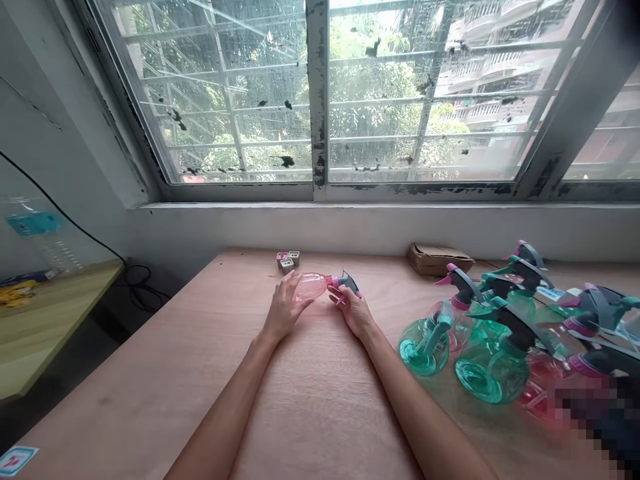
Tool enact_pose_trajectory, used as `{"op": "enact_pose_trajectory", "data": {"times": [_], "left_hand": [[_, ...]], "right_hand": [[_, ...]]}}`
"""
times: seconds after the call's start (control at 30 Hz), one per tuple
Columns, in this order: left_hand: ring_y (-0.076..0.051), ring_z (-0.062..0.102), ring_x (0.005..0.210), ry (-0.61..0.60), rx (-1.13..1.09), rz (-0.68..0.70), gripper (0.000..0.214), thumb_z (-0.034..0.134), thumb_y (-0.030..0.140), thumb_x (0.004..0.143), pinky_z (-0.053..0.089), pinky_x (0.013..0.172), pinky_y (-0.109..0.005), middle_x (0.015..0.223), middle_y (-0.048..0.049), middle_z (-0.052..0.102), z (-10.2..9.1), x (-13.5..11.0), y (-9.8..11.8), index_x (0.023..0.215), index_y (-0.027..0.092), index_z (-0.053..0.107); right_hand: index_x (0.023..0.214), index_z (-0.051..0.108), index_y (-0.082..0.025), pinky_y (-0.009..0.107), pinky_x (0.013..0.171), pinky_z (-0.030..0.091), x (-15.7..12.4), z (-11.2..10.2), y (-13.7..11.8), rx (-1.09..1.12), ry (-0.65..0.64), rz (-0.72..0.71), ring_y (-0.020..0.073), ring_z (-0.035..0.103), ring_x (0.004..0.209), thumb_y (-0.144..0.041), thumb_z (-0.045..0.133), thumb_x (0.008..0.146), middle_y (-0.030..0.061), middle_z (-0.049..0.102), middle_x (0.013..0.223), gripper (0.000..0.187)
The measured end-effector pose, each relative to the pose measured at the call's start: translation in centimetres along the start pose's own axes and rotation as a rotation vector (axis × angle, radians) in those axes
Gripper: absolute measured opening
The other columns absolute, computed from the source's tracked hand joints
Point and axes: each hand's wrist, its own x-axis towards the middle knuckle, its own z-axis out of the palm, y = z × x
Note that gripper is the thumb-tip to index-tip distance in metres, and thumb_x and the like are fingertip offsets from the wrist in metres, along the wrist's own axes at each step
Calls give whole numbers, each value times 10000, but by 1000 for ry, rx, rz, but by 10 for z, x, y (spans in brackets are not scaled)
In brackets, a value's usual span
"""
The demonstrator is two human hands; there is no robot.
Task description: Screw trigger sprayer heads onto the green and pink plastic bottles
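Note:
A clear pink spray bottle [311, 285] lies on its side just above the wooden table, its base to the left and its grey and pink spray head [349, 281] to the right. My left hand [286, 308] is closed around the bottle's body near the base. At the other end, the fingers of my right hand [353, 308] are curled at the spray head and its pink trigger. Just beyond my left hand sit several small grey and pink blocks [287, 265].
Green and pink spray bottles [493, 370] crowd the right side of the table [150, 393]. A brown cardboard box [440, 260] lies near the back edge. A card [17, 460] is at the front left. To the left stands a yellowish shelf [60, 320] beside a black cable [143, 287].

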Motion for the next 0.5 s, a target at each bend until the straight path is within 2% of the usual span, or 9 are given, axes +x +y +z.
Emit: {"op": "enact_pose_trajectory", "data": {"times": [0.1, 0.2, 0.3, 0.37, 0.5], "left_hand": [[-303, 383, 1445, 17, -80, -32, 499, 549, 430, 986, 309, 1189, -516, 1539, -111, 438, 1, 1, -3, 1458, 303, 450], [-310, 356, 1467, 52, -169, -87, 619, 622, 457, 939, 290, 1208, -512, 1548, -128, 423, 4, 1, -8, 1488, 284, 394], [-333, 392, 1455, 60, -270, -174, 792, 688, 460, 890, 393, 1152, -506, 1583, -176, 366, 7, 0, -13, 1537, 257, 279], [-331, 488, 1395, 26, -337, -227, 816, 710, 431, 874, 476, 1084, -483, 1563, -177, 407, 8, 0, -16, 1540, 277, 263], [-313, 546, 1349, -23, -432, -298, 887, 757, 365, 826, 500, 1063, -469, 1538, -165, 459, 8, -1, -18, 1545, 304, 239]], "right_hand": [[781, 754, -236, 331, 845, 549, 1, -2, -2, -4, -36, 28, 227, 739, 919, -309, 868, 642, 17, 797, 863, 194], [882, 774, -238, 337, 814, 563, 1, -3, -5, -7, -77, 47, 237, 736, 931, -424, 828, 716, 39, 802, 959, 256], [938, 777, -238, 337, 784, 578, 1, -3, -6, -15, -97, 41, 246, 735, 942, -515, 776, 755, 45, 799, 989, 332], [941, 777, -223, 332, 742, 585, 1, -3, -6, -32, -101, 29, 248, 739, 904, -496, 802, 730, 46, 797, 945, 346], [972, 766, -196, 322, 638, 584, -1, 1, -3, -93, -91, 7, 227, 736, 749, -423, 857, 684, 35, 777, 845, 378]]}}
